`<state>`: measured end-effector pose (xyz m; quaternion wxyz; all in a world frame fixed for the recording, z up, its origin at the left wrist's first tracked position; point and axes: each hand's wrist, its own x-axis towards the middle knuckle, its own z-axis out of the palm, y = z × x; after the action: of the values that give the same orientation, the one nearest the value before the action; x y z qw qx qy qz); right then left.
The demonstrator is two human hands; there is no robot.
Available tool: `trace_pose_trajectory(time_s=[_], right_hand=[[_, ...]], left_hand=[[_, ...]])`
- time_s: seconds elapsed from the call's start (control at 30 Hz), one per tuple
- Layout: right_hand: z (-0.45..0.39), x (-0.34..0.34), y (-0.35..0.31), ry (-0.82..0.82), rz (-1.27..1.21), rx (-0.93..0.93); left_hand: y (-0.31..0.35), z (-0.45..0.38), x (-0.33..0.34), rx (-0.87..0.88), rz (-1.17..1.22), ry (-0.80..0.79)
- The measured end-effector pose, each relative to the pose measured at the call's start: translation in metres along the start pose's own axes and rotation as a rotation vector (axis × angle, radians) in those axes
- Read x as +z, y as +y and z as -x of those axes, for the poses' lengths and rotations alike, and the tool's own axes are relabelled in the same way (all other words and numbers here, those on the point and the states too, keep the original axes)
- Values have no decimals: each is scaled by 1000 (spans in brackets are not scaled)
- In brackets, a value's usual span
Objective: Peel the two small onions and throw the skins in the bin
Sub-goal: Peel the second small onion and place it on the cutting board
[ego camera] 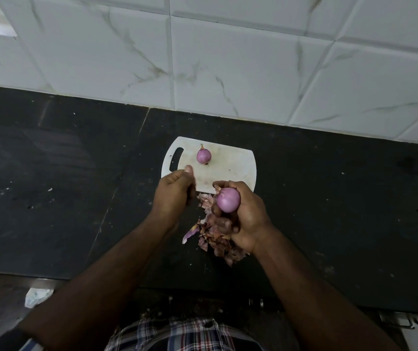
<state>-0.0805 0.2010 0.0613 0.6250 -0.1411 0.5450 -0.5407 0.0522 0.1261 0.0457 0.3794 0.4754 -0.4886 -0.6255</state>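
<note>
A peeled purple onion (228,200) sits in my right hand (248,219), whose fingers curl round it just above the near edge of the white cutting board (230,165). A second small purple onion (203,156), its stem tip still on, lies on the board near the handle slot. My left hand (173,192) hovers at the board's near left corner with its fingers curled into a fist, thumb on top; nothing shows in it. A heap of dry onion skins (214,238) lies on the counter below my right hand, partly hidden by it.
The black stone counter (63,173) runs left and right, backed by a white marble-look tiled wall (228,59). Small skin flecks dot the counter. A crumpled white scrap (37,296) lies near the front edge at the left. No bin is in view.
</note>
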Motion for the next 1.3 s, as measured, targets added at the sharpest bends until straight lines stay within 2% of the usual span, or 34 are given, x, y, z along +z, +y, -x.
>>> trace_pose_trajectory(time_s=[0.13,0.27,0.4,0.6,0.83,1.0,1.13,1.23,1.3], right_hand=[[-8,-7,-1,72,54,2],[-11,-12,-1,59,171,-40],[-8,-16,-1,-47,191,-131],[-13,-13,7,120,137,-301],[-21,-6,10,313,298,-436],[-23,-14,0,239,413,-427],[-23,-17,-8,134,477,-541],[-25,-14,-11,197,495,-613],[-30,-16,-10,277,538,-668]], left_hand=[[-6,-3,-11,25,-299,-75],[-13,3,-9,-11,-153,-381],[-15,1,-7,-8,-32,-274],[-12,3,0,-143,286,-229],[-17,1,4,-201,412,-185],[-16,-4,-1,-192,391,-136],[-15,-6,-3,-181,343,-132],[-16,-8,-3,-176,355,-161],[-16,-8,-4,-182,393,-242]])
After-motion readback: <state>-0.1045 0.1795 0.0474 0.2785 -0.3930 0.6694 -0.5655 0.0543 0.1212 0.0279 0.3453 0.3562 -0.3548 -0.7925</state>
